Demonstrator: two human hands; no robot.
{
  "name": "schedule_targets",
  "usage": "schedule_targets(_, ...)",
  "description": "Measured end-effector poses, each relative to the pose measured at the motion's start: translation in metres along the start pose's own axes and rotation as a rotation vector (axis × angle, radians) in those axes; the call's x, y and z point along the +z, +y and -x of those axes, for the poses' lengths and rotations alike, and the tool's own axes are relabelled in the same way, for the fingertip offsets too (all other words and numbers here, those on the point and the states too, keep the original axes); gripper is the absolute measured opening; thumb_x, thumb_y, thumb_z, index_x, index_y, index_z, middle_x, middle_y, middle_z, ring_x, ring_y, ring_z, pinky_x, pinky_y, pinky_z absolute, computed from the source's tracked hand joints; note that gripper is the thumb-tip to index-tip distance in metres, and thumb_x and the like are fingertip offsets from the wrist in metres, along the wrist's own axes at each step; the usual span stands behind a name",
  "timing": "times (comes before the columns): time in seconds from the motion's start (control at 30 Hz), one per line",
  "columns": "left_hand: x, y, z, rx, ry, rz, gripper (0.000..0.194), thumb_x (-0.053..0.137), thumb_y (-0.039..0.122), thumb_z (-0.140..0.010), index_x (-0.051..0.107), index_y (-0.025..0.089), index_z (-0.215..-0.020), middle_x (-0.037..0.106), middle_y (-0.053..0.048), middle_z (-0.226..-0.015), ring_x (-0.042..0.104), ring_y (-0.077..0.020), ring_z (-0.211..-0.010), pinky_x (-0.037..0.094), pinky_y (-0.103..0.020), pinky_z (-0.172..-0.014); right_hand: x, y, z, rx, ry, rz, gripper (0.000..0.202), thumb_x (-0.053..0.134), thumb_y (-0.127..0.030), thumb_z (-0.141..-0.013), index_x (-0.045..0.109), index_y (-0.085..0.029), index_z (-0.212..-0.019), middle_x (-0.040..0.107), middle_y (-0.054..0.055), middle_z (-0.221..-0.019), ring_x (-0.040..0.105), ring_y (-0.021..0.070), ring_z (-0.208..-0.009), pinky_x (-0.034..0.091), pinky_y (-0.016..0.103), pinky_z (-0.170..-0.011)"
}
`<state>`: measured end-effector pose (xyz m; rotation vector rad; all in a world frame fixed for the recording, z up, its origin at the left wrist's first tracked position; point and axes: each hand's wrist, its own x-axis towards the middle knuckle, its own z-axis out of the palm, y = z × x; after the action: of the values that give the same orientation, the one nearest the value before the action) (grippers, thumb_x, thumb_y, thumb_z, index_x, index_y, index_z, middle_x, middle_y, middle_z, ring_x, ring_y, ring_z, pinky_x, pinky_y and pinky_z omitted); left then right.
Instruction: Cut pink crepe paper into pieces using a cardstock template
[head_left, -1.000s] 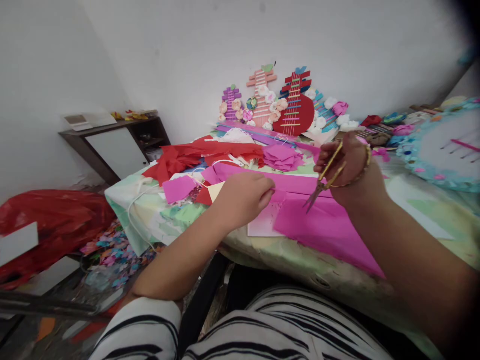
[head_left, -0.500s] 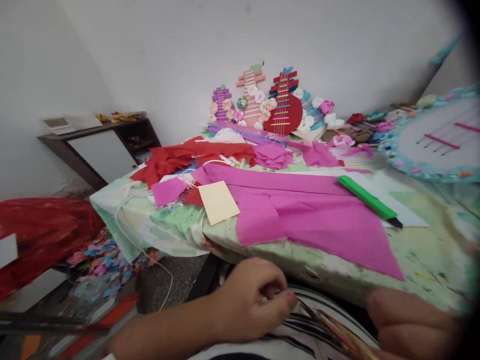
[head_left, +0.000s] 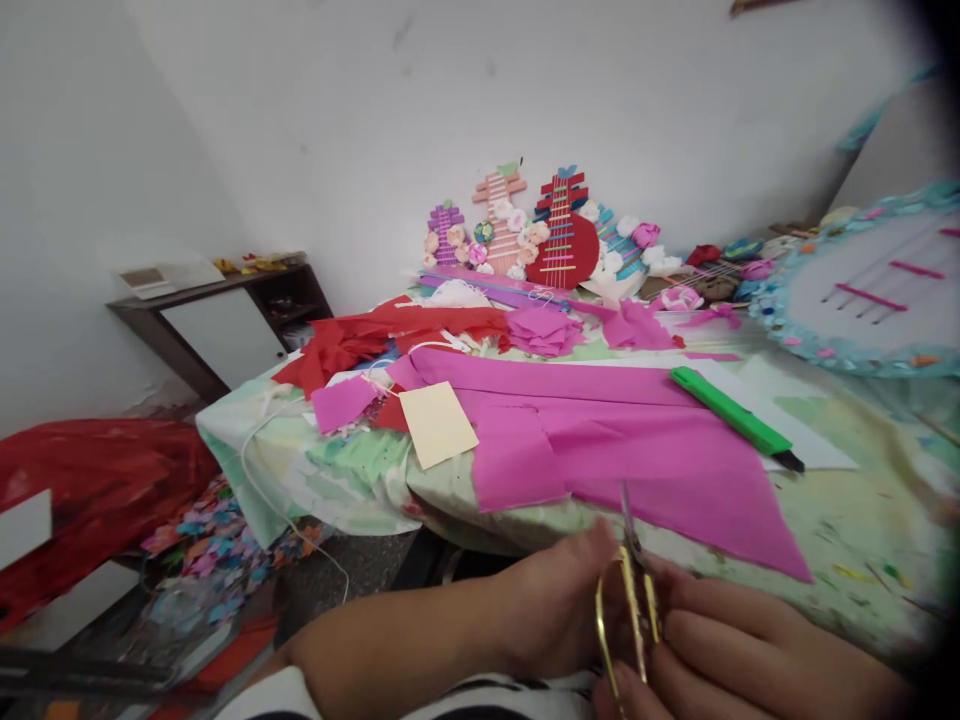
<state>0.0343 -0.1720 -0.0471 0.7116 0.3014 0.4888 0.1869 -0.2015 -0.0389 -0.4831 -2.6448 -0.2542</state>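
A pair of scissors with gold-coloured handles is between my two hands, near my lap. Its narrow blades point up and away toward the table edge and look closed together. My left hand is curled around the handles from the left, its thumb raised beside them and its other fingers partly hidden. From the right, my right hand has its fingers bent against the handles. Just beyond the blade tips, a bright pink sheet of crepe paper hangs slightly over the table's front edge.
On the cloth-covered table lie a green cutter knife, a cream card and red crepe paper. Decorated paper guitars lean on the wall. A blue-edged decorated board stands right; a cabinet stands left.
My hands have come together around the scissors, which now point upward. Before, the left hand was in a pinch near the scissors' tip, and the right was farther right. The view has tilted up slightly.
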Motion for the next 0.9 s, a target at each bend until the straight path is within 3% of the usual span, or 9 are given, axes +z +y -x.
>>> schedule_targets(0.1,0.001,0.005,-0.002,0.142,0.151,-0.009,0.043,0.075,0.039,-0.051,0.055,0.014,-0.079,0.057,-0.005,-0.081,0.054,-0.0117,-0.069,0.039,-0.023,-0.067,0.001,0.005,-0.012,-0.092,-0.034,0.12,0.029,0.038,-0.009,-0.075,0.059,-0.02,-0.092,0.063,0.003,-0.064,0.055,0.0173,-0.06,0.047,0.035,-0.069)
schedule_targets(0.23,0.002,0.004,-0.009,0.303,0.28,-0.142,0.024,0.068,0.027,-0.064,0.048,0.015,-0.071,0.059,-0.002,-0.069,0.055,-0.0116,-0.069,0.04,-0.025,-0.069,0.009,0.005,-0.007,0.042,-0.001,0.075,0.03,0.038,-0.01,-0.076,0.058,-0.019,-0.096,0.065,0.006,-0.081,0.058,0.018,-0.076,0.046,0.034,-0.078)
schedule_targets(0.3,0.001,0.0,-0.014,0.329,0.325,-0.171,0.025,0.066,0.029,-0.066,0.046,0.015,-0.068,0.057,-0.001,-0.064,0.054,-0.0102,-0.064,0.04,-0.023,-0.065,0.015,0.002,0.001,0.185,0.054,-0.079,0.026,0.042,-0.012,-0.075,0.058,-0.02,-0.092,0.063,0.006,-0.088,0.058,0.0163,-0.082,0.047,0.028,-0.075)
schedule_targets(0.43,0.001,-0.01,-0.025,0.413,0.414,-0.134,0.027,0.064,0.033,-0.067,0.043,0.016,-0.067,0.05,0.004,-0.054,0.047,-0.0064,-0.05,0.037,-0.019,-0.053,0.035,-0.008,0.013,0.816,0.225,-0.511,0.006,0.045,-0.018,-0.075,0.051,-0.017,-0.077,0.058,0.005,-0.07,0.056,0.0123,-0.064,0.05,0.022,-0.059)
schedule_targets(0.5,0.002,-0.012,-0.03,0.468,0.433,-0.147,0.023,0.061,0.03,-0.069,0.043,0.017,-0.07,0.048,0.006,-0.055,0.045,-0.0061,-0.049,0.037,-0.019,-0.052,0.043,-0.01,0.012,1.03,0.268,-0.746,0.01,0.05,-0.022,-0.073,0.049,-0.017,-0.082,0.057,0.005,-0.075,0.057,0.0141,-0.068,0.051,0.027,-0.064)
schedule_targets(0.67,0.008,-0.009,-0.037,0.558,0.542,-0.256,0.014,0.054,0.026,-0.076,0.043,0.019,-0.081,0.052,0.003,-0.066,0.051,-0.0078,-0.064,0.04,-0.021,-0.065,0.042,-0.008,-0.004,1.021,0.283,-1.109,0.035,0.052,-0.029,-0.073,0.045,-0.018,-0.105,0.056,0.011,-0.103,0.055,0.0194,-0.093,0.043,0.038,-0.085)
schedule_targets(0.8,-0.008,-0.001,-0.02,0.617,0.514,-0.707,0.043,0.055,0.035,-0.075,0.037,0.02,-0.111,0.053,-0.008,-0.104,0.051,-0.0178,-0.096,0.042,-0.03,-0.078,0.036,-0.005,-0.008,1.171,0.288,-1.261,0.027,0.055,-0.039,-0.07,0.052,-0.018,-0.087,0.058,0.006,-0.086,0.055,0.0162,-0.078,0.046,0.03,-0.071)
schedule_targets(0.83,-0.016,0.002,-0.014,0.63,0.561,-0.9,0.052,0.054,0.037,-0.075,0.031,0.02,-0.119,0.049,-0.011,-0.114,0.046,-0.0207,-0.105,0.041,-0.034,-0.082,0.036,-0.004,-0.007,1.252,0.304,-1.308,0.028,0.057,-0.042,-0.068,0.052,-0.018,-0.083,0.057,0.003,-0.077,0.053,0.0135,-0.069,0.046,0.025,-0.062)
schedule_targets(0.9,-0.035,0.006,-0.001,0.676,0.831,-1.353,0.057,0.054,0.038,-0.074,0.033,0.014,-0.121,0.042,-0.015,-0.123,0.035,-0.0264,-0.116,0.031,-0.044,-0.093,0.036,-0.002,-0.007,1.426,0.349,-1.434,0.032,0.056,-0.049,-0.066,0.05,-0.018,-0.076,0.048,-0.002,-0.059,0.044,0.0073,-0.052,0.037,0.018,-0.046)
